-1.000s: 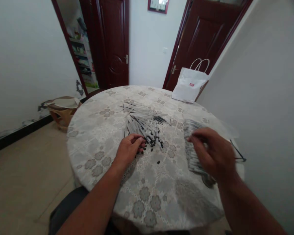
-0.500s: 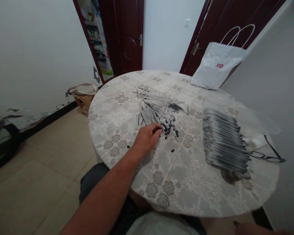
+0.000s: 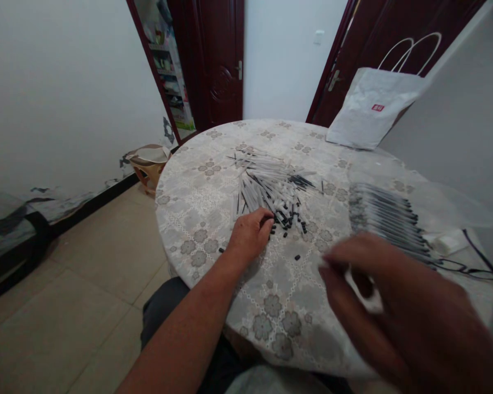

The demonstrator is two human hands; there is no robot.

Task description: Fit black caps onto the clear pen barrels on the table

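Note:
A loose heap of grey pen barrels and small black caps (image 3: 271, 191) lies in the middle of a round table (image 3: 197, 208) under a flowered cloth. My left hand (image 3: 250, 236) rests at the heap's near edge, fingers curled onto the pieces; what it grips is hidden. A neat row of assembled pens (image 3: 388, 221) lies on the right side. My right hand (image 3: 388, 306) is raised close to the camera in front of that row, blurred by motion, with a small white thing showing between its fingers.
A white paper bag (image 3: 372, 109) leans on the wall at the table's far right. Black-rimmed glasses (image 3: 472, 268) and clear plastic lie by the pen row. A low stool (image 3: 150, 167) stands on the floor to the left. Dark doors are behind.
My right hand left the pen row, dropped out of sight below the table, and now has risen into view in front. My left hand stayed at the heap. The camera moved nearer.

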